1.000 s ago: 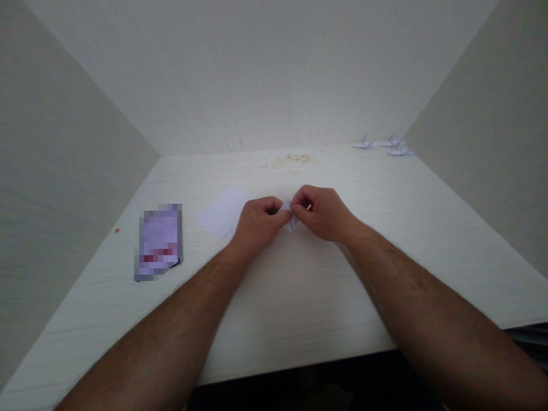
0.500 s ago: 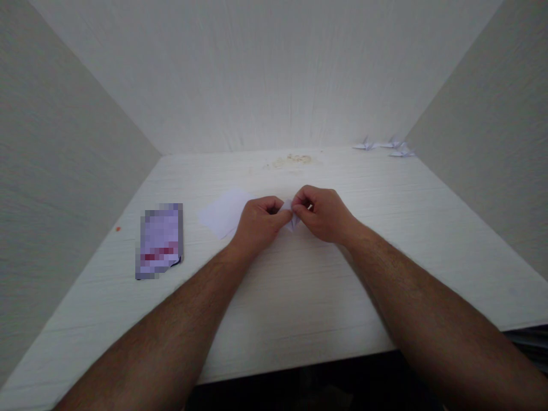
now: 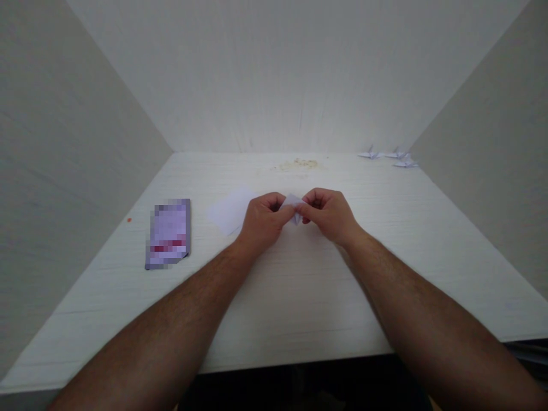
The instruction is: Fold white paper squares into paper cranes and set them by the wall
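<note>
A small folded piece of white paper (image 3: 293,201) is held between my two hands over the middle of the table. My left hand (image 3: 264,218) pinches its left side, thumb on top. On the other side, my right hand (image 3: 331,212) grips the paper's right edge between thumb and fingers. Both thumbs lie close together near the paper's centre, and its lower point shows beneath them. Flat white paper (image 3: 229,210) lies just left of my left hand, partly covered by it.
Folded paper cranes (image 3: 398,154) stand at the back right corner. A pixelated purple, flat rectangular item (image 3: 169,231) lies at the left. An orange speck (image 3: 129,220) is near the left wall, and a brownish stain (image 3: 303,164) marks the back of the white table (image 3: 299,308).
My right thumb has come in over the folded paper, and more of its upper part shows now. The whole view has shifted slightly.
</note>
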The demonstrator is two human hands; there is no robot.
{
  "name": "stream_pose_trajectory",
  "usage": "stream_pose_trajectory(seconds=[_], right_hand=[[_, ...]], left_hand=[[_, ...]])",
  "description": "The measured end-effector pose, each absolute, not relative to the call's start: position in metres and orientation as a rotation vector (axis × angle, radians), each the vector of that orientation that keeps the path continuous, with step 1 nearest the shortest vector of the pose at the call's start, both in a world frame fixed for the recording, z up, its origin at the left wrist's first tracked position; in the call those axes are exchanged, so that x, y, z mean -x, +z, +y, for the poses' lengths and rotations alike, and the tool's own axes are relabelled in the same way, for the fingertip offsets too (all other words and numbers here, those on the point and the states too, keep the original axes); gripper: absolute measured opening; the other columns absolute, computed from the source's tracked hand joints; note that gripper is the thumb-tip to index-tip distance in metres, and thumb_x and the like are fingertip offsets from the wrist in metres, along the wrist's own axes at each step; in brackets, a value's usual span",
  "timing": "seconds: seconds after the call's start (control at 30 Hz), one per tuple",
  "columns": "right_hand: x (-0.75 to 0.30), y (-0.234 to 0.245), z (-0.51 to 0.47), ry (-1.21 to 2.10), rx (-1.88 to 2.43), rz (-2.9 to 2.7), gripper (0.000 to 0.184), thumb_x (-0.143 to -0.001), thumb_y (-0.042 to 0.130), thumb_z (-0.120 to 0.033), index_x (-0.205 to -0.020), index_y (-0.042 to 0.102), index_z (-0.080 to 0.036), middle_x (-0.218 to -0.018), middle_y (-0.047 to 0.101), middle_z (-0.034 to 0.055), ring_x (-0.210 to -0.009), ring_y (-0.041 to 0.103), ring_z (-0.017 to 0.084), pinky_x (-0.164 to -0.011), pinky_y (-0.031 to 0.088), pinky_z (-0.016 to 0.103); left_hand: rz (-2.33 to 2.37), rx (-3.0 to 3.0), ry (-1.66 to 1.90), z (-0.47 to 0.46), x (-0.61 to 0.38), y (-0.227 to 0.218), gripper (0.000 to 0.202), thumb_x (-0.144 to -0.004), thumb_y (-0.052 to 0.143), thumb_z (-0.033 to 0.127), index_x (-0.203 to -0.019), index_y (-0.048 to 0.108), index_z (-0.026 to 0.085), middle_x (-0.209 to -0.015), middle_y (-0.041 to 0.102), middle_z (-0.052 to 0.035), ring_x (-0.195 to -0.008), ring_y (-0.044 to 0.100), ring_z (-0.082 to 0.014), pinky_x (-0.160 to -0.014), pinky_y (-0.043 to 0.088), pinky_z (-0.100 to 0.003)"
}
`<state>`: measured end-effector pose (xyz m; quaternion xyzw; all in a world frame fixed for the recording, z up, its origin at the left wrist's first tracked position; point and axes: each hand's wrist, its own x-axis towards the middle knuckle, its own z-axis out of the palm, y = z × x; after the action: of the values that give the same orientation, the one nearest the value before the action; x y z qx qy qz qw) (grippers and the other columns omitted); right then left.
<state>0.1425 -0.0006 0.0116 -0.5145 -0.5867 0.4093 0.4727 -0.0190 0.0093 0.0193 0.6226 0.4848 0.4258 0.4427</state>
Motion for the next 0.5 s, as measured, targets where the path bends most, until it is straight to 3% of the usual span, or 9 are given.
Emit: stream_pose_trajectory(seconds=[0.5], right_hand=[[-0.145,0.0081,0.0014,1.001,1.238,-1.417,0.02,-0.073,0.072,-0.034,-0.066,0.062,-0.019,-0.056,0.062,-0.0019,-0.051,0.054,0.011,-0.052,0.042,0.026]], left_hand=[[1.145,-1.544,1.057,0.0108,0.0194,0.0151,0.018,-0.071,0.067,0.027,-0.06,0.057,0.017,-0.057,0.053,0.0044,-0.055,0.043,-0.0088,-0.052,0.032,-0.024]])
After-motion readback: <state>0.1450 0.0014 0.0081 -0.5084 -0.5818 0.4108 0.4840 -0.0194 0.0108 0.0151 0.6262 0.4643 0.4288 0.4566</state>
